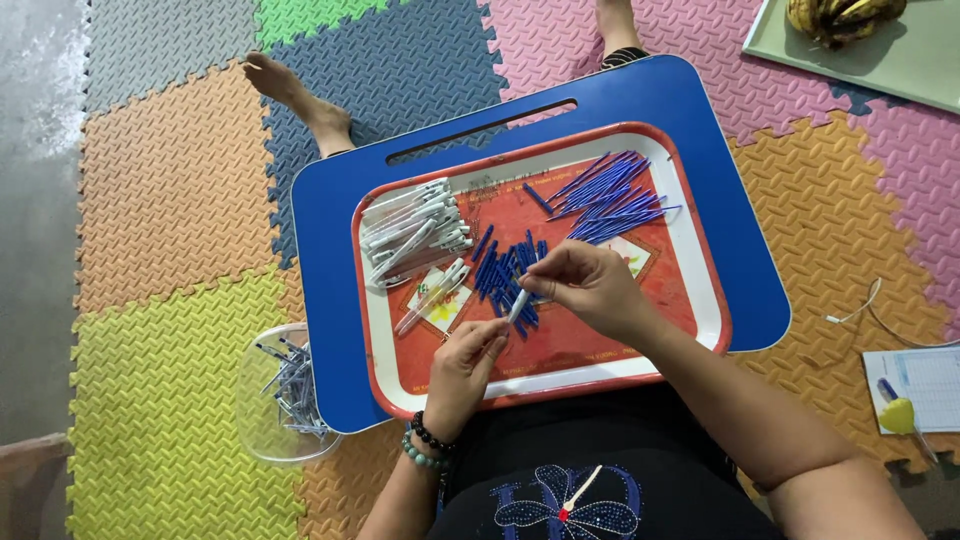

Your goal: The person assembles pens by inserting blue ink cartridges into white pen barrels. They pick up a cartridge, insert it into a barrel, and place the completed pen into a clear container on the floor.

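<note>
My left hand and my right hand meet over a red tray with a white rim. Between their fingertips is a white pen barrel, held at both ends. On the tray lie a heap of white pen barrels at the left, a pile of blue caps in the middle and a fan of thin blue refills at the back right. Two loose white barrels lie near the left hand. Beaded bracelets circle my left wrist.
The tray rests on a blue lap table with a slot handle. A clear plastic bowl of finished pens stands on the foam floor mats at the left. A green board with bananas is at the top right; a paper sheet and a cable lie right.
</note>
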